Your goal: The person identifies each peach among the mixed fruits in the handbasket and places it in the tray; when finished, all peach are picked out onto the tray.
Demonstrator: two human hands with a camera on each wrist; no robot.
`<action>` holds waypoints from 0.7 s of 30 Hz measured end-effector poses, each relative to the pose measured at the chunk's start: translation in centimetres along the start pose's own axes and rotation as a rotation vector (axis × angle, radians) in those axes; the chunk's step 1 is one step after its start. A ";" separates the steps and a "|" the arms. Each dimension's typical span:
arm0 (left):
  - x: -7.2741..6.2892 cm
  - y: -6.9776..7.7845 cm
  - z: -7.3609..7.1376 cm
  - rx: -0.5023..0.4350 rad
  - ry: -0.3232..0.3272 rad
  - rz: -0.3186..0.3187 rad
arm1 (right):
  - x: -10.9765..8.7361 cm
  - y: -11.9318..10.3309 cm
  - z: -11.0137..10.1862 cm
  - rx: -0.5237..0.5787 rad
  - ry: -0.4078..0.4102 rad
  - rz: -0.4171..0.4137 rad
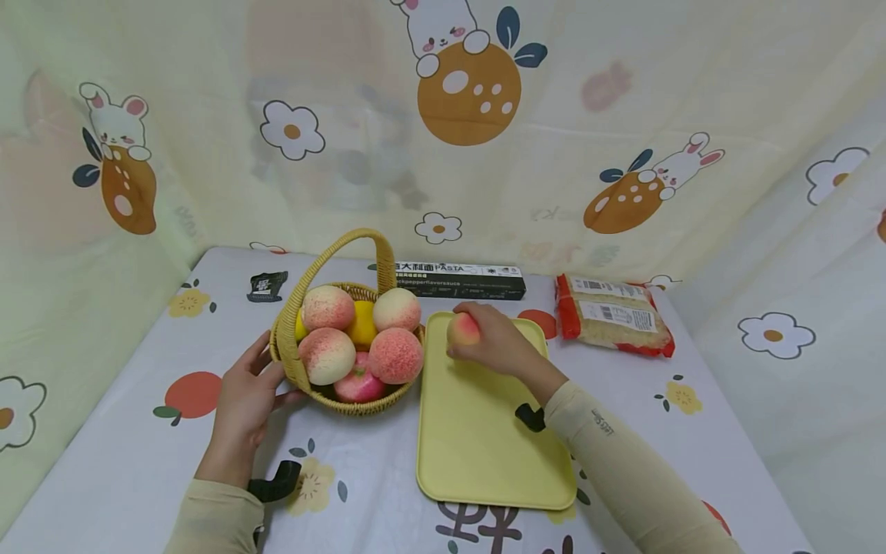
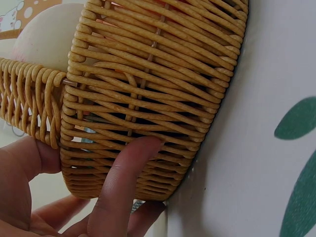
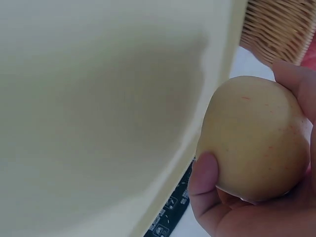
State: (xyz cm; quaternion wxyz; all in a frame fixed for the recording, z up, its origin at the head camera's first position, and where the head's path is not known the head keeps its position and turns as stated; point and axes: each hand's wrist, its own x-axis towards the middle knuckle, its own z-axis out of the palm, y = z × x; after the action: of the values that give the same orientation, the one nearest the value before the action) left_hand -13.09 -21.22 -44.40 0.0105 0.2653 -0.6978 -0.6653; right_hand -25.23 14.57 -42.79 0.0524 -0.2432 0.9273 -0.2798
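Note:
A wicker basket (image 1: pixel 360 408) with an arched handle holds several peaches, a red apple-like fruit (image 1: pixel 360 381) and yellow fruit. My left hand (image 1: pixel 245 396) holds the basket's left side; in the left wrist view its thumb (image 2: pixel 123 182) lies against the woven wall and other fingers reach round behind. My right hand (image 1: pixel 498 342) grips a smooth yellow-and-pink peach (image 3: pixel 256 138) above the far part of a pale yellow tray (image 1: pixel 484 446). In the right wrist view the fingers wrap the peach's near side, and its cream-yellow face with small red specks shows.
A black-and-white pasta box (image 1: pixel 460 282) lies behind the tray. At the back right is a red-edged clear packet (image 1: pixel 612 315). A small black packet (image 1: pixel 267 286) lies left of the basket. Printed curtains enclose the table's back and sides.

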 end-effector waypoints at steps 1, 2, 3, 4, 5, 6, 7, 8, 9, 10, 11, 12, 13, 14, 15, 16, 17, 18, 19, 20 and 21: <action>0.0 0.0 0.0 -0.001 -0.002 0.001 | 0.2 0.0 0.1 -0.001 -0.010 0.002; 0.0 0.0 0.0 -0.002 -0.004 0.003 | 0.4 0.0 0.2 -0.001 -0.016 0.002; -0.1 0.0 0.0 -0.003 -0.004 0.004 | 0.6 0.0 0.4 -0.005 -0.021 0.001; -0.1 0.1 0.0 -0.004 -0.004 0.005 | 0.8 0.0 0.4 -0.006 -0.024 0.000; -0.1 0.1 0.0 -0.004 -0.004 0.007 | 1.0 -0.1 0.5 -0.008 -0.025 -0.003; -0.1 0.1 0.0 -0.004 -0.005 0.008 | 1.2 -0.1 0.6 -0.011 -0.026 -0.009; 0.0 0.1 0.0 -0.005 -0.006 0.009 | 1.4 -0.2 0.7 -0.013 -0.027 -0.011; 0.0 0.1 0.0 -0.005 -0.006 0.008 | 1.6 -0.2 0.8 -0.016 -0.029 -0.013; 0.0 0.1 0.0 -0.006 -0.006 0.008 | 1.7 -0.3 0.8 -0.020 -0.031 -0.013; 0.0 0.0 0.0 -0.006 -0.007 0.008 | 1.9 -0.4 0.9 -0.021 -0.032 -0.011; 0.1 0.0 0.0 -0.006 -0.008 0.008 | 2.1 -0.4 0.9 -0.024 -0.033 -0.010; 0.1 0.0 0.0 -0.006 -0.008 0.009 | 2.3 -0.5 0.9 -0.027 -0.034 -0.007; 0.1 -0.1 0.0 -0.006 -0.008 0.009 | 2.4 -0.5 0.9 -0.030 -0.034 -0.003; 0.1 -0.1 0.0 -0.006 -0.009 0.010 | 2.6 -0.5 1.0 -0.036 -0.035 -0.001; 0.1 -0.1 0.0 -0.006 -0.009 0.012 | 2.8 -0.5 1.1 -0.041 -0.036 0.002; 0.1 -0.1 0.0 -0.005 -0.009 0.012 | 3.0 -0.5 1.2 -0.045 -0.038 0.007; 0.0 -0.1 0.0 -0.006 -0.009 0.013 | 3.2 -0.5 1.2 -0.049 -0.039 0.011; 0.0 -0.1 0.0 -0.006 -0.009 0.012 | 3.4 -0.4 1.3 -0.053 -0.040 0.015; 0.0 -0.1 0.0 -0.005 -0.008 0.011 | 3.6 -0.4 1.4 -0.054 -0.041 0.020; 0.0 -0.2 0.0 -0.002 -0.006 0.010 | 3.7 -0.4 1.5 -0.054 -0.042 0.026; 0.0 -0.2 0.0 0.001 -0.005 0.009 | 3.8 -0.4 1.6 -0.050 -0.044 0.033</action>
State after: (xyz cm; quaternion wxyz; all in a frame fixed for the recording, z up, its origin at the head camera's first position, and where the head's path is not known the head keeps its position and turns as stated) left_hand -13.01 -21.23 -44.54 0.0118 0.2604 -0.6992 -0.6657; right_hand -28.02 11.67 -43.83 0.0712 -0.2352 0.9365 -0.2500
